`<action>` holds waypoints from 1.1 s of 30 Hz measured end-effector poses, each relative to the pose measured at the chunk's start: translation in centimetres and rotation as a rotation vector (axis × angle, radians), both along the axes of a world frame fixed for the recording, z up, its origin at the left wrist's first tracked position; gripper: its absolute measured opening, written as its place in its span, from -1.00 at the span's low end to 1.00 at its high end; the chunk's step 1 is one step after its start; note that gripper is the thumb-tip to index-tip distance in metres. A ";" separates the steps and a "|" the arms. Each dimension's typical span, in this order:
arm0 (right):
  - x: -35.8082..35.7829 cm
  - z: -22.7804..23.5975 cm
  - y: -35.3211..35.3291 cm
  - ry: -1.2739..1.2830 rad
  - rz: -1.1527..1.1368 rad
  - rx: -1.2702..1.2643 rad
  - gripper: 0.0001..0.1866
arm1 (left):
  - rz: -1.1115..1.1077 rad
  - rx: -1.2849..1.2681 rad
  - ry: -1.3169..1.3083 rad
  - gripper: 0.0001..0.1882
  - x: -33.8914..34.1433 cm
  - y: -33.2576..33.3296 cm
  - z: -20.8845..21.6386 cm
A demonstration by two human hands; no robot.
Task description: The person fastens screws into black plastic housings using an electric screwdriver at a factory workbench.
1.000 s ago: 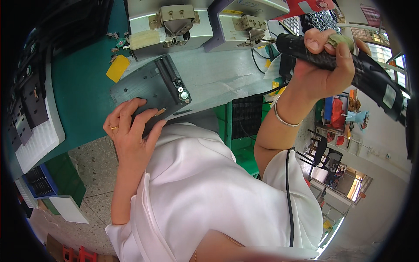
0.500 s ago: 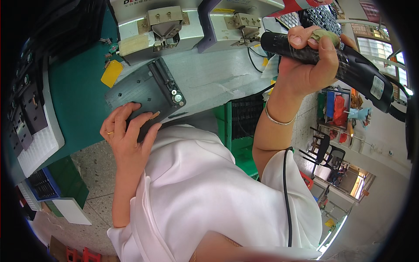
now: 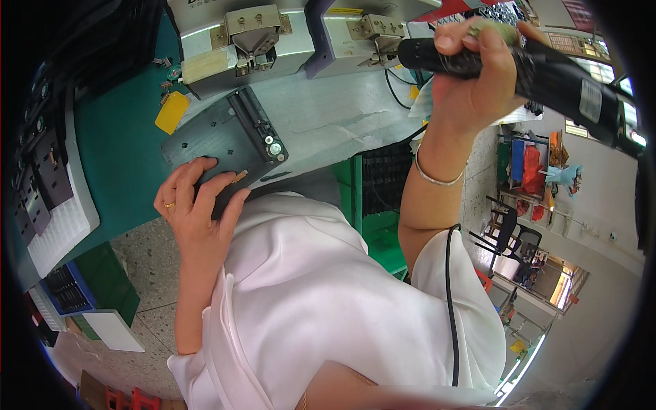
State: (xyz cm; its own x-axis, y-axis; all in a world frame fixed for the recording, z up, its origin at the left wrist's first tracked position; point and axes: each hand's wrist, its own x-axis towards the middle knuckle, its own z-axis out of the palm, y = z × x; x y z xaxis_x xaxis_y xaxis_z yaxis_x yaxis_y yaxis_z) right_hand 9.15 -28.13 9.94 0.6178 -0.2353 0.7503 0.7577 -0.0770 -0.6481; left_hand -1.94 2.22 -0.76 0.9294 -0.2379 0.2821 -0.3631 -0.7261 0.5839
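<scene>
A black plastic panel [image 3: 212, 130] with a raised strip along one side lies tilted on the table. My left hand [image 3: 195, 198] holds its near corner, several fingers on top and the thumb along the edge. By the index fingertip sits a small copper-coloured piece [image 3: 239, 176]; silvery round parts [image 3: 274, 147] show at the panel's right corner. Up at the right, my right hand [image 3: 482, 75] is wrapped round a black corded electric screwdriver [image 3: 567, 85]. Something greenish [image 3: 495, 31] is wrapped at its fingers. The driver's front end points left, close to a screw feeder [image 3: 383, 34].
A second screw feeder [image 3: 253, 41] stands beyond the panel, beside a yellow tag [image 3: 172, 113]. At left, dark panels [image 3: 48, 178] rest on a white foam sheet [image 3: 68, 232]. Below the table edge is a green crate [image 3: 386, 239]. A black cable [image 3: 449, 294] runs over my right sleeve.
My right hand has shifted slightly up and left with the screwdriver, its front end nearer the screw feeder. The left hand and panel stay nearly still.
</scene>
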 end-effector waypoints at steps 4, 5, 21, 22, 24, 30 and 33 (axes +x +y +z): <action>0.0 1.0 2.2 0.121 0.022 0.023 -0.57 | 0.012 -0.001 -0.027 -0.69 0.0 -0.1 -0.1; 0.0 1.2 2.3 0.123 0.054 0.088 -0.53 | 0.014 -0.003 -0.043 -0.68 0.0 -0.1 -0.2; -7.1 -4.2 13.4 0.342 0.604 0.079 -0.50 | 0.045 -0.104 -0.041 -0.65 -0.1 0.4 -1.3; -7.2 -4.5 13.8 0.349 0.567 0.100 -0.42 | 0.053 -0.107 -0.037 -0.65 -0.1 0.4 -1.3; -7.2 -4.8 14.3 0.342 0.570 0.112 -0.42 | 0.038 -0.115 -0.031 -0.64 -0.2 0.5 -1.3; -7.3 -5.6 14.8 0.299 0.527 0.085 -0.44 | 0.030 -0.138 -0.034 -0.64 -0.6 0.5 -1.5; -7.1 -5.8 14.8 0.300 0.533 0.051 -0.43 | 0.033 -0.146 -0.034 -0.64 -0.5 0.5 -1.8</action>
State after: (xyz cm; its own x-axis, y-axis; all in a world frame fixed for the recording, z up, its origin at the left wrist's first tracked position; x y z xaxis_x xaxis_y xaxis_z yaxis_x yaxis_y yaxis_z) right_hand 2.02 -13.36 4.12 0.8426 0.1336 0.5217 0.4676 0.2991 -0.8318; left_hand -2.48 2.68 -2.53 0.9255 -0.1616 0.3425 -0.3615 -0.6464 0.6720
